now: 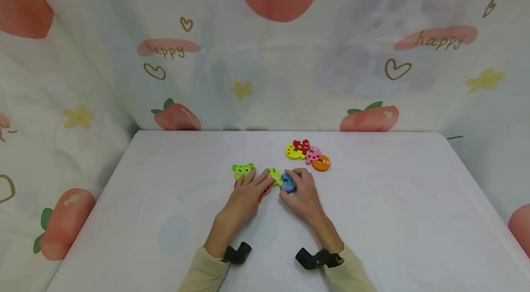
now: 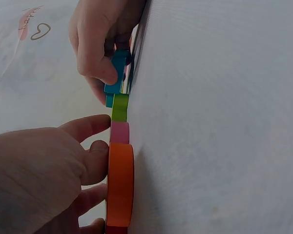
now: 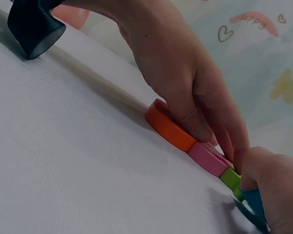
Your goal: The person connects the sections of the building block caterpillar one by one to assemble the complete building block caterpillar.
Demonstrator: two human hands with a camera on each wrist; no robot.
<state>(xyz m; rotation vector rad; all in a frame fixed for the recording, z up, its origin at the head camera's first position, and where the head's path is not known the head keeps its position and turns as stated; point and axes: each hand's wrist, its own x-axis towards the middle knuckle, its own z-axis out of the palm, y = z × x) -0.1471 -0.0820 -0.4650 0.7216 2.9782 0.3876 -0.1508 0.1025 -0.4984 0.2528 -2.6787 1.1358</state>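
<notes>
Left hand (image 1: pixel 244 197) lies with its fingers spread over a row of toy pieces, touching them from above without curling round any. Right hand (image 1: pixel 304 195) pinches the blue piece (image 1: pixel 288 182) between thumb and fingers at the row's right end, next to the green piece (image 1: pixel 274 176); whether those two are fully joined cannot be made out.

Fingers cover much of the row's middle: from the head, the orange piece (image 2: pixel 121 185) and pink piece (image 2: pixel 120 132) show only as slivers, and the red piece (image 2: pixel 116 230) is cut off at the left wrist view's lower edge. A green face piece (image 1: pixel 241 170) peeks out beyond the left fingertips.

Behind the right hand, near but apart from the row, sits a cluster of yellow, red, pink and orange pieces (image 1: pixel 313 155). Black wrist cameras (image 1: pixel 239 254) stick inward over the table (image 1: pixel 393 200). White tabletop stretches wide on both sides; its back edge meets a printed cloth (image 1: pixel 290 76).
</notes>
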